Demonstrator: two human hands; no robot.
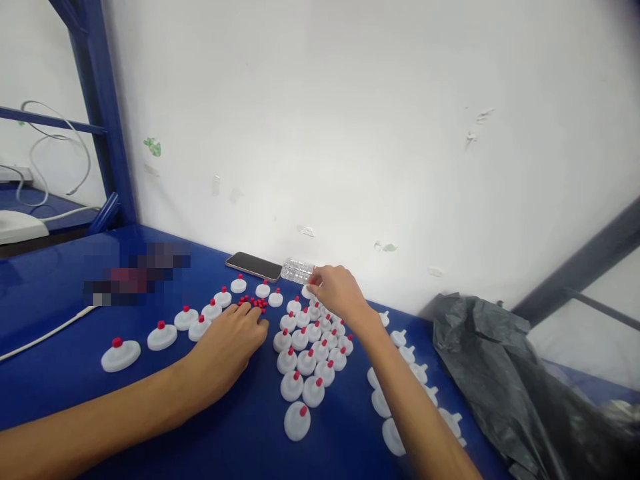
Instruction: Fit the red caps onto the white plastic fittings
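Note:
My left hand point(235, 337) lies low over the blue table, fingers slightly spread. Its fingertips reach a small pile of loose red caps point(256, 303). My right hand point(340, 291) is closed in a pinch at the far end of the middle group, on a round white lid point(308, 291) partly hidden by the fingers. A bit of red shows at the fingertips. Below it stand several white lids with red-capped spouts point(307, 362). More red-capped lids point(162, 335) form a slanting row to the left. Beside my right forearm are several white lids with bare spouts point(419, 372).
A phone point(254, 266) and a clear plastic container point(297, 271) lie against the white wall. A dark plastic bag point(480, 360) slumps along the right side. On the left are a white cable point(47, 337), a blurred-out patch and a blue metal post point(107, 113).

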